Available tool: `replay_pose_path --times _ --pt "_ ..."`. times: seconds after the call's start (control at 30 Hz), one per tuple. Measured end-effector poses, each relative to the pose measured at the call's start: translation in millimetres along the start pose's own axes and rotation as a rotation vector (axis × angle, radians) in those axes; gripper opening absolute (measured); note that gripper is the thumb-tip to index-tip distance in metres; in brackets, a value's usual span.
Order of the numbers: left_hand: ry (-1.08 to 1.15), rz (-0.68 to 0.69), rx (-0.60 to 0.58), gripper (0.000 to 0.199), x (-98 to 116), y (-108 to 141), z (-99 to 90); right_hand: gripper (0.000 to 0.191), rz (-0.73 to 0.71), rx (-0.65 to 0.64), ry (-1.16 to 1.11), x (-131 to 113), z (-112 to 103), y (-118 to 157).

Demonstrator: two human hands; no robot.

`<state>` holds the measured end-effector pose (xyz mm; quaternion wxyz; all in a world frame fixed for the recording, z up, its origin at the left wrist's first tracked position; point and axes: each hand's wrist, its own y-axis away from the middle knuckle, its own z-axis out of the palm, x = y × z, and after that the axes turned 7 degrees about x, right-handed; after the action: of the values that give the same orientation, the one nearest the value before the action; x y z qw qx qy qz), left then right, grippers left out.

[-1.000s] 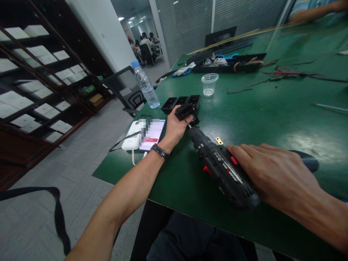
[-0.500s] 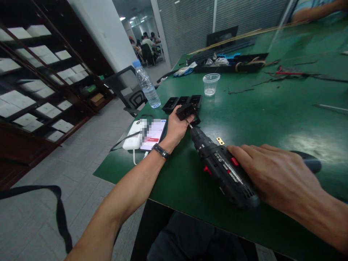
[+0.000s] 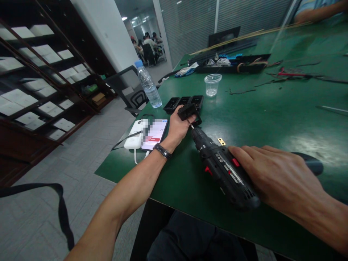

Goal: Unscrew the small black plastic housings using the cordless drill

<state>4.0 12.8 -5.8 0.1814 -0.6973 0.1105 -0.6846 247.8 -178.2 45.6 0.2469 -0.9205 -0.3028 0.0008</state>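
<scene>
My right hand (image 3: 280, 170) is wrapped round a black cordless drill (image 3: 223, 166) with red buttons, which lies on its side in the air over the table. Its bit points away from me and meets a small black plastic part (image 3: 187, 111). That part is gripped by my left hand (image 3: 178, 125), whose fingertips are partly hidden behind it. Whether the bit sits in a screw is too small to tell. Just beyond the left hand stands a black tray with three compartments (image 3: 185, 103). A small brass plate with two holes (image 3: 221, 141) lies beside the drill.
Left of my hand lie a phone (image 3: 156, 136) and a white power bank (image 3: 133, 136) with cables. A water bottle (image 3: 149, 87) and a clear plastic cup (image 3: 212, 85) stand farther off. Behind are a black tool tray (image 3: 231, 67), a glove (image 3: 186, 70) and a screwdriver (image 3: 335, 109).
The whole view has shifted very slightly. Both hands, the drill and the black part keep the same positions relative to each other.
</scene>
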Motion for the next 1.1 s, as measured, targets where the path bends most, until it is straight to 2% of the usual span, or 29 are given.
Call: replay_pose_path --times 0.47,0.7,0.9,1.1 --pt "-0.021 0.009 0.008 0.036 1.7 -0.4 -0.7 0.038 -0.031 0.042 -0.004 0.7 -0.6 -4.1" --pt "-0.032 0.001 0.002 0.036 3.0 0.4 -0.6 0.034 -0.017 0.049 0.013 -0.3 -1.5 -4.6" --pt "-0.011 -0.019 -0.004 0.041 3.0 0.9 -1.2 0.027 0.005 0.023 0.008 0.0 -1.3 -5.8" --pt "0.006 -0.038 -0.012 0.049 5.6 1.2 0.3 0.033 0.034 -0.012 -0.043 -0.5 -2.7 -5.6"
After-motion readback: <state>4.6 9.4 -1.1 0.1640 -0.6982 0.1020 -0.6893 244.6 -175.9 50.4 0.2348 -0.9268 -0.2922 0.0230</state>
